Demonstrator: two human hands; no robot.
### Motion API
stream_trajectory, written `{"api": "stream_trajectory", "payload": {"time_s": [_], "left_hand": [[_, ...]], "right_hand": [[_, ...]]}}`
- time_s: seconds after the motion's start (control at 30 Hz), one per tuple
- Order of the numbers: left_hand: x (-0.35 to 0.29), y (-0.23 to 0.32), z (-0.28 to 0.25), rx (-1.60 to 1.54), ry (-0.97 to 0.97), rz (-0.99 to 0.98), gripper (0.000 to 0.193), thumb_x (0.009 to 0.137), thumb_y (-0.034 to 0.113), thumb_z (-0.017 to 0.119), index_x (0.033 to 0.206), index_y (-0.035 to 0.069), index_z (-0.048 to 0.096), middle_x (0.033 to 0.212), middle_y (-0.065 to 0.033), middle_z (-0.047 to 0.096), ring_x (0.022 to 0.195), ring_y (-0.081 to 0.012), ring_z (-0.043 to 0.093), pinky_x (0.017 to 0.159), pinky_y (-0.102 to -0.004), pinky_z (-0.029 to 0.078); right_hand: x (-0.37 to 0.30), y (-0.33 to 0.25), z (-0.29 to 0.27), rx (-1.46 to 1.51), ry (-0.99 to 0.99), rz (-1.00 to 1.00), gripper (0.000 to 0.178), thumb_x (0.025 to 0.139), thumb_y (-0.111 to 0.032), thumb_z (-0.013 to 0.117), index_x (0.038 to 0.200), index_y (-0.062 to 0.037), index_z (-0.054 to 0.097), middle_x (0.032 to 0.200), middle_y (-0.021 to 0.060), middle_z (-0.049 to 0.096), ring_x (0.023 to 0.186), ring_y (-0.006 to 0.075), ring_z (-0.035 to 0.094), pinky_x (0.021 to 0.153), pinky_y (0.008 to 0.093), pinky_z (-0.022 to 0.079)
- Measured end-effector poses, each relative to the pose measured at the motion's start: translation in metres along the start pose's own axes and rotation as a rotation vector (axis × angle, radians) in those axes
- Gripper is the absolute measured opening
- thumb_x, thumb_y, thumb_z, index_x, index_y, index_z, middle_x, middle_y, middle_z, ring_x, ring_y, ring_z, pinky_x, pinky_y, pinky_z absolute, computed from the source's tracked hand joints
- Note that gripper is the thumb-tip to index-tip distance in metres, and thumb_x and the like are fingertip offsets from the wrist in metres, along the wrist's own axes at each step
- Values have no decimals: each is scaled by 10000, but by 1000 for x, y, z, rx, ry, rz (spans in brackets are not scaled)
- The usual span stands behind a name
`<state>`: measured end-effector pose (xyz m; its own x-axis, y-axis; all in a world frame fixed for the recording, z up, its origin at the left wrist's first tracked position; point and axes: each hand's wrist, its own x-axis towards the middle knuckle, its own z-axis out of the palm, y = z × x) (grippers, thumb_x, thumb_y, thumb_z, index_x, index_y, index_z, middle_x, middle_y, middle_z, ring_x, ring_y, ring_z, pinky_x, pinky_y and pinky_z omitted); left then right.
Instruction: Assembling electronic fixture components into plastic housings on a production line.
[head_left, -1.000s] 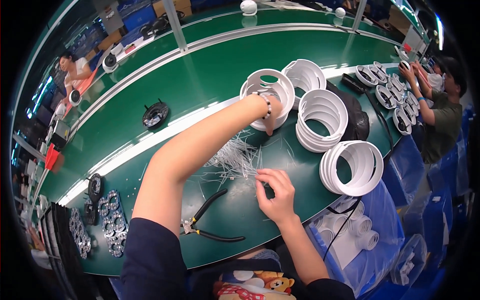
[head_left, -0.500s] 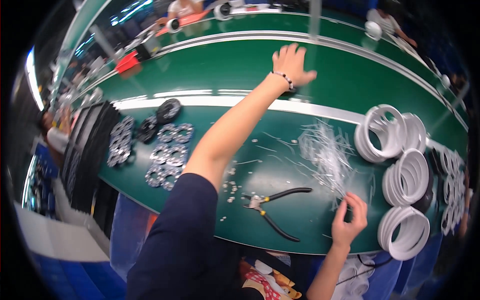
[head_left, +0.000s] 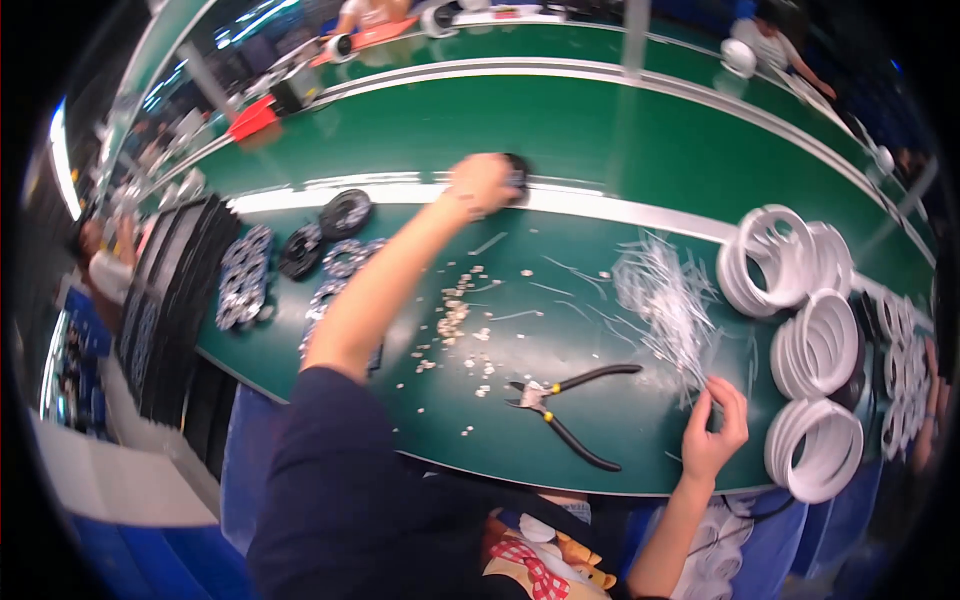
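My left hand, somewhat blurred, is closed on a black round part over the far metal rail of the table. Only the part's right side shows past the fingers. At the lower right, my right hand is bent with thumb and fingertips together, at the near end of a heap of clear plastic strips. What it pinches, if anything, I cannot make out. Between the hands lie spread diagonal cutters with black handles. Small pale bits are scattered left of them.
White rings stand in stacks on the right. Silvery ring-shaped parts and black round parts lie on the left, near a stack of black trays. Beyond the rail runs a green surface; other people sit farther off.
My left hand has come back from above the green surface, leftward and nearer, going from spread fingers to a grip on the black round part. My right hand stays by the strips.
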<state>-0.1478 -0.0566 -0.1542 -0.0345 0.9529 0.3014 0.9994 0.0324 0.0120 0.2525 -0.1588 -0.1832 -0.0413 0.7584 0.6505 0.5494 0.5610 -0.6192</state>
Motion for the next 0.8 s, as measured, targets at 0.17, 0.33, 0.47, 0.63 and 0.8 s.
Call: {"api": "stream_trajectory", "payload": {"time_s": [0.17, 0.33, 0.47, 0.63, 0.8], "left_hand": [[-72, -57, -6, -1, -62, -51, 397, 697, 302, 649, 937, 1, 552, 869, -197, 578, 818, -336, 554, 707, -391, 441], [-115, -95, -42, 128, -13, -165, 455, 731, 302, 655, 1013, -40, 551, 1001, -200, 576, 944, -324, 543, 829, -355, 412], [-110, 8, -74, 21, 285, 53, 429, 801, 205, 587, 1135, -40, 476, 1140, -190, 512, 1051, -296, 494, 910, -346, 350], [-190, 173, -75, -256, 173, 614, 379, 801, 90, 478, 1160, -27, 443, 1228, -206, 432, 1156, -358, 391, 1008, -474, 175], [-259, 251, -58, -306, -401, 646, 660, 676, 162, 583, 1268, 45, 317, 1354, -238, 216, 1258, -453, 133, 986, -579, 9]], "right_hand": [[-1, -4, -2, -8, 69, -75, 197, 633, 48, 585, 819, -18, 597, 852, 108, 612, 774, 265, 579, 710, 324, 459], [-20, -32, -83, 50, 202, -389, 302, 643, -4, 625, 934, -35, 553, 919, 121, 597, 799, 251, 593, 692, 333, 486], [-35, 8, -233, -559, 975, -494, 338, 759, 9, 466, 1085, 83, 417, 959, 246, 552, 818, 253, 579, 739, 322, 481], [-132, 158, -366, -420, 1147, 109, 100, 788, 13, 507, 882, -6, 536, 815, 89, 587, 735, 140, 564, 662, 241, 469], [-328, 290, -360, -841, 520, 1385, 352, 610, -292, 607, 849, -35, 640, 872, 188, 620, 876, 302, 589, 791, 356, 446]]}}
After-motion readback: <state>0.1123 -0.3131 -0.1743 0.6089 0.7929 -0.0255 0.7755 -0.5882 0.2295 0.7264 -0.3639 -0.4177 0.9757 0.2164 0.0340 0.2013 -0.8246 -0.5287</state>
